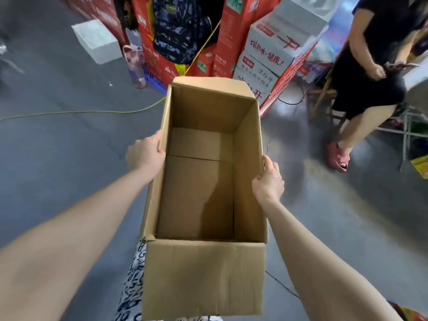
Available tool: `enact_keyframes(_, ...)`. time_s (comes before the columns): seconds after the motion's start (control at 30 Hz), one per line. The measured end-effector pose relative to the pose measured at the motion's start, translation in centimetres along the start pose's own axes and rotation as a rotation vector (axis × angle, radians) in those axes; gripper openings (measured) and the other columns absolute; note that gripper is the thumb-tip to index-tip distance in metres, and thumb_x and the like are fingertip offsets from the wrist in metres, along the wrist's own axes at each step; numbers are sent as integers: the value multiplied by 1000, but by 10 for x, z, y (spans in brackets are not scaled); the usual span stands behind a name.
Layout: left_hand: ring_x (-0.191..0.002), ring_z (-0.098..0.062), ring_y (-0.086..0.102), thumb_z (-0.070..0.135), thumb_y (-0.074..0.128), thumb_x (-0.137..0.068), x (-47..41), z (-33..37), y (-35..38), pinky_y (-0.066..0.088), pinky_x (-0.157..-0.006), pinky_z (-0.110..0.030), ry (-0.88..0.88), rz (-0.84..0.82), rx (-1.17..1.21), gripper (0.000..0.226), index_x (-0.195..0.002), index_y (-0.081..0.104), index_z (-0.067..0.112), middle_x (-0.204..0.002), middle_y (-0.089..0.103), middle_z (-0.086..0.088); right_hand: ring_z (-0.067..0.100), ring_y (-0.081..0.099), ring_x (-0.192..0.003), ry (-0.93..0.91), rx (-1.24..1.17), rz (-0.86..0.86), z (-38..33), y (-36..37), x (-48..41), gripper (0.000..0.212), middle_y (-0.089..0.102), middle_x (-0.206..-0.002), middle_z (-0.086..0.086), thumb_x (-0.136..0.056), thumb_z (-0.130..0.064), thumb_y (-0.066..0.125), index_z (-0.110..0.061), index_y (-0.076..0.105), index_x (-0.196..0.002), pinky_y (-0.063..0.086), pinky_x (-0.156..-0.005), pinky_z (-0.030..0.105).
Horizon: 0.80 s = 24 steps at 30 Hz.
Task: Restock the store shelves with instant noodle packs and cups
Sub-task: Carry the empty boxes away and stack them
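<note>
Head view: an open cardboard box (203, 181), nothing inside, is held above the grey floor (58, 158). The left hand (146, 154) grips its left wall, fingers curled over the rim. The right hand (268, 179) clasps the right wall opposite, nearer the person.

Both arms bare, stretched forward and down. Left hand (147, 155) grips left wall of cardboard box (203, 276), thumb up along edge, fingers seemingly hooked at rim, slightly blurred. Right hand (268, 181) grips right wall, nearer body than left, thumb up along rim, fingers curled at edge. Both wrists roughly straight
</note>
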<state>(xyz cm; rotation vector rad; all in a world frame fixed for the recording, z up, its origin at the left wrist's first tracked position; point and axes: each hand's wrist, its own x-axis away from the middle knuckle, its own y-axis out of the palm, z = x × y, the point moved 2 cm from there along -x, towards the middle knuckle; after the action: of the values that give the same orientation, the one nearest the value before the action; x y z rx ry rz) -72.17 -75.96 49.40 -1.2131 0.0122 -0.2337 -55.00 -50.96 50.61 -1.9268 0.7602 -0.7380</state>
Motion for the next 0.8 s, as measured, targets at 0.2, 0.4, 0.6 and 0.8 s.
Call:
enact_keyframes(0.2,-94,-43,61,13,54,-90,-105,7,50,46,-68,-38,0,-83,2,54,-140,49,35,-102,69,-19,30,57,-121,90,43,-16,-28,45,-89,64,48,-144,0,-94,-1,56,-26,37,-150,46,-103,39)
enact_keyframes(0.4,-106,-39,59,14,51,-94,-182,3,91,48,-89,-43,1,-163,95,49,-141,50,29,-119,69,-7,32,52,-128,152,64,-108,-44,100,-165,74,40,-151,1,-94,2,55,-30,26,-154,47,-104,47)
enact_keyframes(0.6,-104,-34,64,8,55,-87,-208,29,97,51,-89,-39,99,-221,211,40,-124,67,20,-108,73,-9,33,51,-124,145,167,-212,-55,110,-170,70,40,-152,5,-93,9,39,-23,29,-154,43,-102,40)
enact_keyframes(0.8,-104,-25,64,17,61,-90,-198,74,82,44,-95,-30,304,-375,226,28,-117,70,20,-106,73,-3,29,52,-126,134,67,-195,-55,89,-139,62,50,-144,3,-94,6,42,-22,41,-149,43,-104,38)
